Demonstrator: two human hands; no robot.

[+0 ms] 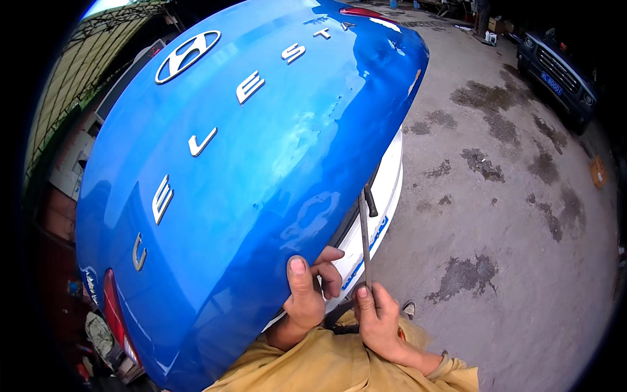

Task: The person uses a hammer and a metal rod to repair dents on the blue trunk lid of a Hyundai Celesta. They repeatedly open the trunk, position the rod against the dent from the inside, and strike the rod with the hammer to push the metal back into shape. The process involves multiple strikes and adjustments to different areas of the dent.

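Observation:
A blue car trunk lid (261,176) with silver letters and an emblem fills the left and middle. My left hand (307,291) is at the lid's near lower edge, thumb raised in front of the blue paint. Its other fingers are half bent and apart, and I see nothing held in them. My right hand (380,323), closed, grips the lower end of a thin metal rod (364,238). The rod runs up along the lid's edge to the gap beneath, where its far end is hidden. A short dark bent piece (371,201) sticks out beside it.
Below the lid is the car's white bumper area (394,171) with blue strips (377,234). A red tail light (117,317) sits at lower left. Stained concrete floor (444,228) lies to the right. A dark vehicle (558,72) stands at far right, near a cardboard box (597,172).

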